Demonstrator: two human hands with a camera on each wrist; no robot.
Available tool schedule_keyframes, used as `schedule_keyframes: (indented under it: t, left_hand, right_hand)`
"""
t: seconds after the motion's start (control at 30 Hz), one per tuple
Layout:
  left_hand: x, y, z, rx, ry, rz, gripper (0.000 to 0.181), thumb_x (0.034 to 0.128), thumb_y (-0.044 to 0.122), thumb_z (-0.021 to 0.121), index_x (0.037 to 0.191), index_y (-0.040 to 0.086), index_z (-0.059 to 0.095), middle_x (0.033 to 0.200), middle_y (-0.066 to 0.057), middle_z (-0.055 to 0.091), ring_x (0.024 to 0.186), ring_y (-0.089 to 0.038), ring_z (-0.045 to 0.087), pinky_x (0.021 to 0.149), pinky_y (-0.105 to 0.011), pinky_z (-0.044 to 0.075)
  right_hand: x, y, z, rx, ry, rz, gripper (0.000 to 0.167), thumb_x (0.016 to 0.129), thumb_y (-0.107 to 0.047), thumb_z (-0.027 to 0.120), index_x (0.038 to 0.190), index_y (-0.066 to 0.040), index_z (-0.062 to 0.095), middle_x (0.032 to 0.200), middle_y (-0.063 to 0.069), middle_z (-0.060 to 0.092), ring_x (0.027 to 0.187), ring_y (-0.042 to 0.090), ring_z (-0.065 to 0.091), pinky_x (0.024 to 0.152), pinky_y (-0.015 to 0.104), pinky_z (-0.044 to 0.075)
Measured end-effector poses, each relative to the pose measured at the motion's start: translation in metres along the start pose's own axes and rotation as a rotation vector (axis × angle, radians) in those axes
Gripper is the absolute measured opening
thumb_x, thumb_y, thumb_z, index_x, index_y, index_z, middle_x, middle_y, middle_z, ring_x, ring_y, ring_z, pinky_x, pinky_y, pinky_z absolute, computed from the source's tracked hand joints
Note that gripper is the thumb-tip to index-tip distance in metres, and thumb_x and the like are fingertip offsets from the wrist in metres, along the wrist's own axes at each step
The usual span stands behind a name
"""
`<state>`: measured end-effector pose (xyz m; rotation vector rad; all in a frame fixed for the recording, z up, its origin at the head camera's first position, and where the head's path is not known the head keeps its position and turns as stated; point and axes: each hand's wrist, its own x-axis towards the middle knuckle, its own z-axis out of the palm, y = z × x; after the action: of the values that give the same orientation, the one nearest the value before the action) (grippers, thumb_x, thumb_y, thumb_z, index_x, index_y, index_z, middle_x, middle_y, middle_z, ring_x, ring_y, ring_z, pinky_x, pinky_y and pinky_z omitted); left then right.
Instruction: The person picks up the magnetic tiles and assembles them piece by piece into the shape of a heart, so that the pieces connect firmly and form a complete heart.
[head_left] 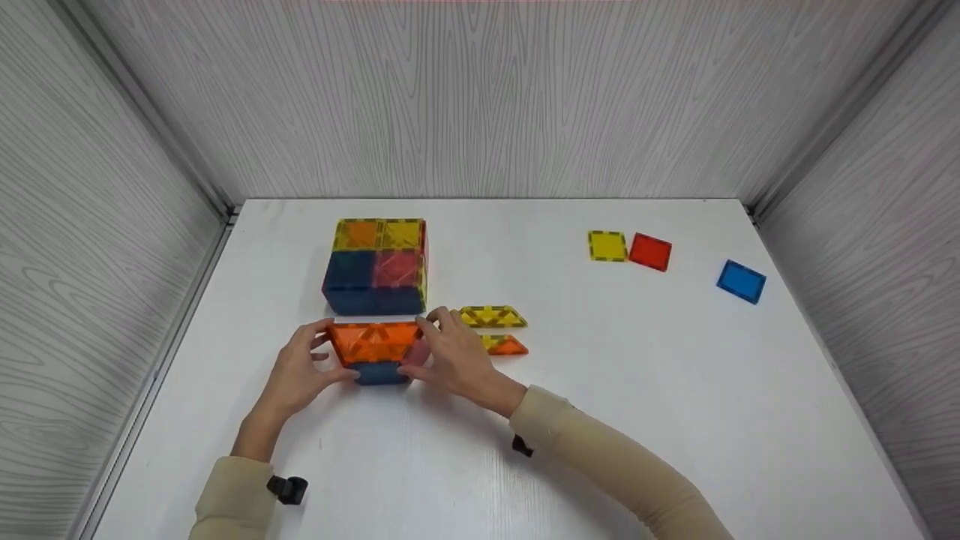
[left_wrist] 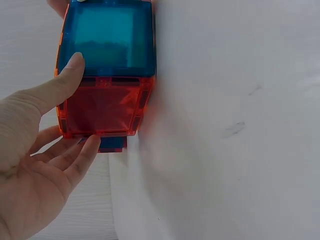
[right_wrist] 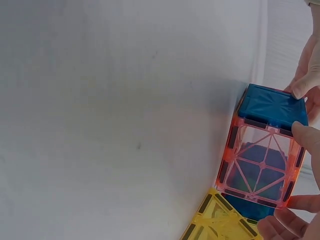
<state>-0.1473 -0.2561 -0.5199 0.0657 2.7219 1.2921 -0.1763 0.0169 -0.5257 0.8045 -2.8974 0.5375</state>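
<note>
Both hands hold a small box of magnetic tiles, with an orange upper face (head_left: pixel 375 343) and a blue front tile (head_left: pixel 380 373). My left hand (head_left: pixel 294 375) grips its left end, thumb against the blue tile and fingers at the back edge. A red tile (left_wrist: pixel 102 107) forms that end in the left wrist view. At the other end my right hand (head_left: pixel 461 360) pinches the box between thumb and fingers, beside a pink tile (right_wrist: pixel 262 162). Behind it stands a larger multicoloured tile block (head_left: pixel 375 300). How the box's underside meets the table is hidden.
Right of the box lie a yellow tile piece (head_left: pixel 491 316) and a yellow-and-orange piece (head_left: pixel 506 346), the latter partly behind my right hand. Farther right lie a yellow square (head_left: pixel 607 246), a red tile (head_left: pixel 650 252) and a blue tile (head_left: pixel 742 281). Grey wood-patterned walls (head_left: pixel 480 97) enclose the white table (head_left: pixel 637 420).
</note>
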Motion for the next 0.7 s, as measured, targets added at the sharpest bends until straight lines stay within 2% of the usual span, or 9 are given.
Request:
schedule_keyframes:
  t: [0.17, 0.37, 0.57, 0.7]
  left_hand:
    - [0.016, -0.003, -0.006, -0.021, 0.016, 0.013, 0.091, 0.0896, 0.015, 0.085, 0.161, -0.002, 0.031, 0.164, -0.027, 0.037, 0.148, -0.047, 0.046, 0.117, -0.056, 0.047]
    - [0.032, -0.004, -0.009, -0.026, 0.034, 0.013, 0.09, 0.0913, 0.014, 0.083, 0.161, -0.003, 0.03, 0.159, -0.028, 0.038, 0.149, -0.047, 0.045, 0.118, -0.055, 0.046]
    - [0.044, -0.003, -0.01, 0.003, 0.052, 0.011, 0.085, 0.0932, 0.014, 0.081, 0.162, -0.001, 0.032, 0.158, -0.027, 0.038, 0.149, -0.046, 0.045, 0.117, -0.055, 0.047]
    - [0.046, -0.004, -0.011, 0.003, 0.06, 0.013, 0.085, 0.0938, 0.013, 0.08, 0.163, 0.0, 0.032, 0.159, -0.028, 0.037, 0.15, -0.046, 0.044, 0.119, -0.055, 0.046]
  right_hand:
    - [0.018, -0.001, 0.001, -0.008, -0.007, 0.064, 0.085, 0.089, -0.068, 0.072, 0.15, -0.01, 0.057, 0.138, 0.01, 0.058, 0.119, 0.024, 0.058, 0.097, 0.033, 0.059]
    - [0.034, -0.002, 0.001, -0.045, 0.0, 0.105, 0.078, 0.09, -0.068, 0.071, 0.145, -0.013, 0.06, 0.137, 0.009, 0.058, 0.119, 0.024, 0.059, 0.101, 0.036, 0.058]
    - [0.042, -0.001, 0.002, -0.058, 0.016, 0.113, 0.076, 0.092, -0.064, 0.072, 0.148, -0.015, 0.055, 0.137, 0.008, 0.058, 0.12, 0.024, 0.058, 0.104, 0.036, 0.057]
    - [0.045, 0.0, 0.004, -0.078, 0.019, 0.103, 0.076, 0.093, -0.063, 0.072, 0.149, -0.016, 0.053, 0.136, 0.007, 0.058, 0.121, 0.024, 0.058, 0.104, 0.036, 0.056]
